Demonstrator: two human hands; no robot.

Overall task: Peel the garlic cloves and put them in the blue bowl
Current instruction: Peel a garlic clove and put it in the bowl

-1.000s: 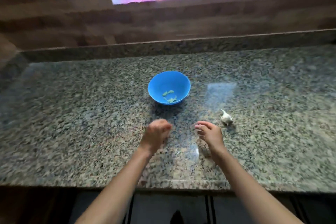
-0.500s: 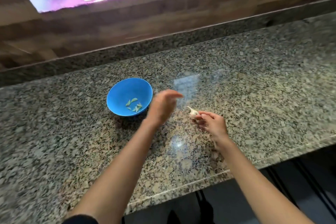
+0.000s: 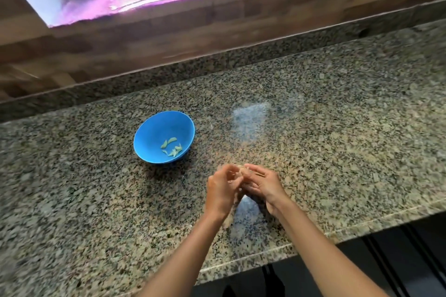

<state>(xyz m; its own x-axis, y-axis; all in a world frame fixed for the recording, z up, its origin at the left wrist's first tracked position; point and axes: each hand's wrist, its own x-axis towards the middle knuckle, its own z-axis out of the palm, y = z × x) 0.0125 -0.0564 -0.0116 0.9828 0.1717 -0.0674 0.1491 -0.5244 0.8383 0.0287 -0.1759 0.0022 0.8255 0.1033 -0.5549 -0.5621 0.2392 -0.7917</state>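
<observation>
Hands meet over granite counter (image 3: pixel 337 140), near blue bowl (image 3: pixel 149 137), to its right. Right hand (image 3: pixel 263 183) fingers curl round garlic (image 3: pixel 241 171), mostly hidden; left hand (image 3: pixel 222 188) fingertips pinch it. Peeled cloves (image 3: pixel 172 148) inside bowl.

one blue bowl (image 3: pixel 154 132); roughly five peeled cloves (image 3: pixel 172 147); one garlic piece (image 3: pixel 242 171); two hands: left hand (image 3: pixel 222 191), right hand (image 3: pixel 263 184); one counter (image 3: pixel 337 142)

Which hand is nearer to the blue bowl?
Left. The left hand is right of the bowl and nearer the person; the right hand is farther right, beside the left.
</observation>
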